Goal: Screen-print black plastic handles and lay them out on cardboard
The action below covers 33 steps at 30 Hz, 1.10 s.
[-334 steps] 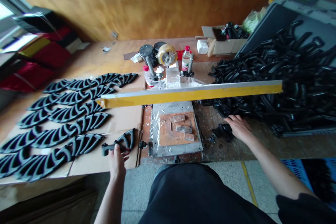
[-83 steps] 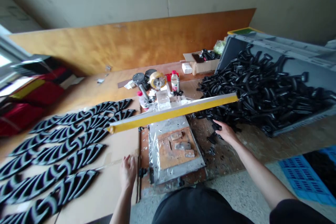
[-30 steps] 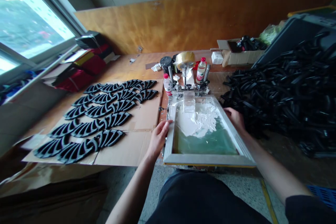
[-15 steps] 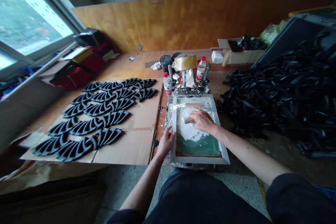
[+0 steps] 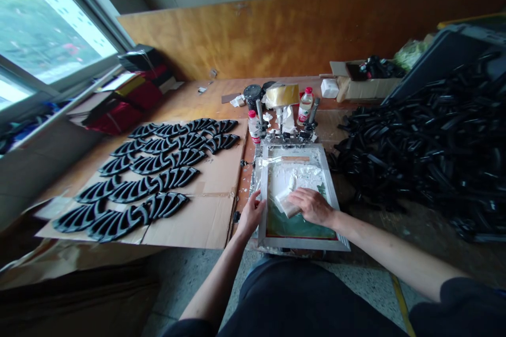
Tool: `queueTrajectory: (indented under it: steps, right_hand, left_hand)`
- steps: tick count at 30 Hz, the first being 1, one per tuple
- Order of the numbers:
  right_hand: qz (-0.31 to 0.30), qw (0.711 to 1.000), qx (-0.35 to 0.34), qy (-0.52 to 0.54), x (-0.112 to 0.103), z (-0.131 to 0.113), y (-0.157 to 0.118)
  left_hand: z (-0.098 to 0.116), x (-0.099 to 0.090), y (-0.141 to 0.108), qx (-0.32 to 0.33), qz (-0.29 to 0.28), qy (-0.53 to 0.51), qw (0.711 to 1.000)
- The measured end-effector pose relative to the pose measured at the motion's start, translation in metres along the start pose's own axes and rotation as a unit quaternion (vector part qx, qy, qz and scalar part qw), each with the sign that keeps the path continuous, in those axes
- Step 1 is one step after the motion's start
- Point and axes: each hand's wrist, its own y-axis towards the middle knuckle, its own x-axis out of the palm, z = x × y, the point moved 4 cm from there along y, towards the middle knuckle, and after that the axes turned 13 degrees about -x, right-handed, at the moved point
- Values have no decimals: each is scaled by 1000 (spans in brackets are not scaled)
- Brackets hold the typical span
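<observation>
A metal-edged printing screen lies on the bench in front of me, with white ink over the upper part of its green mesh. My right hand is closed around a squeegee, which is coated in white and tilted over the middle of the mesh. At the screen's left rail, my left hand grips the edge, its fingertips partly hidden. A wooden strip rests near the far end of the screen, just before the clamp hardware.
Rows of black curved slatted parts lie on cardboard to the left. A large heap of black parts covers the right. Behind the screen stand bottles with red caps, a dark tub and a tape roll.
My right hand has drawn the squeegee toward me, down the mesh, and the white ink behind it is thinner with green showing. My left hand stays at the left rail.
</observation>
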Motion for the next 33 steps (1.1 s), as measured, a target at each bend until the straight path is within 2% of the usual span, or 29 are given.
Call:
queueTrajectory:
  steps: [2,5,8,10,12,14,16,17,19,22,25,27,29,30,32,33]
  right_hand:
    - [-15,999,-1,29,1,-2,-4]
    - [-7,997,69,38,-10,11,15]
    - [40,988,148,0,-34,39,47]
    - [67,980,184,-19,-57,63,55]
    - [113,969,221,-5,-85,92,41]
    - [184,944,273,27,-114,122,8]
    - [230,909,347,17,-130,144,-33]
    - [233,896,378,1,-130,150,-51]
    - [210,889,407,-21,-112,145,-72]
    - [119,928,354,14,-50,107,-66]
    - [-3,957,290,-8,9,61,-40]
    - [-50,949,309,-35,30,39,-26]
    - [-48,930,363,-33,36,20,-17]
    - [-32,926,376,-24,36,10,-13]
    - [10,942,335,0,35,-11,-4]
    - [23,959,281,20,33,-20,-1]
  left_hand:
    - [1,0,-2,-3,-7,-9,1000]
    - [8,-3,-6,-2,-23,-30,999]
    - [27,-14,-18,8,-46,-83,995]
    - [49,-26,-29,23,-47,-128,990]
    - [76,-39,-39,44,-31,-160,986]
    - [103,-48,-45,69,-29,-194,978]
    - [129,-54,-47,109,-37,-241,964]
    - [142,-56,-47,136,-37,-262,955]
    - [165,-59,-44,183,-23,-286,940]
    - [184,-60,-37,203,-18,-311,928]
    - [175,-54,-34,181,3,-361,915]
    - [152,-33,-38,113,-21,-352,929]
    - [118,4,-49,-6,-120,-290,950]
    - [100,24,-56,-66,-174,-259,948]
    - [68,53,-68,-142,-226,-255,929]
    - [56,58,-70,-159,-223,-270,923]
